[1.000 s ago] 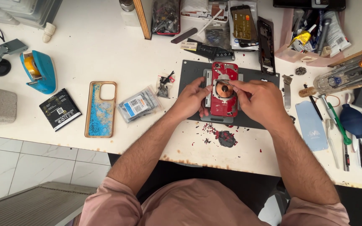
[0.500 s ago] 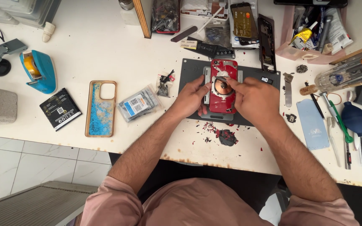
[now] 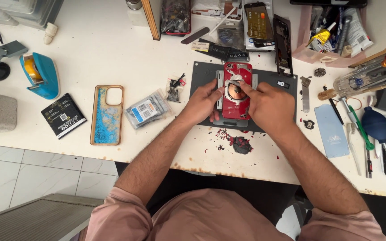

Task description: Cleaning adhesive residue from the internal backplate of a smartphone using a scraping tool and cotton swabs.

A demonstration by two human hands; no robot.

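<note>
**Asker:** What are your hands doing?

**Me:** Both are on a red phone [image 3: 236, 100] lying back-up on a grey mat [image 3: 202, 73], a little right of the middle of the white bench [image 3: 94, 49]. The phone sits in a metal clamp [image 3: 228, 121]. Much of its red back is scraped off, and a round copper coil [image 3: 235, 90] shows in the middle.

**Asker:** How is each hand set?

**Me:** My left hand [image 3: 200, 105] grips the phone's left edge, fingers curled against it. My right hand [image 3: 266, 105] is closed over the right side, fingertips pressing at the coil. I cannot tell whether it holds a tool.

**Asker:** What lies close by?

**Me:** Red flakes [image 3: 222, 134] and a dark clump of scrapings [image 3: 241, 145] lie on the bench just near of the mat. Left of the mat are a clear bag of parts [image 3: 147, 109], then a blue and gold phone case [image 3: 107, 115], then a black battery [image 3: 63, 115]. Further left is a teal tape dispenser [image 3: 41, 75].

**Asker:** And to the right?

**Me:** A pale blue card [image 3: 331, 130], a green-handled tool [image 3: 358, 125] and a blue air blower [image 3: 375, 125]. At the far edge, a pink tray [image 3: 307, 44] holds tools, and other phones [image 3: 258, 20] lie beside it.
</note>
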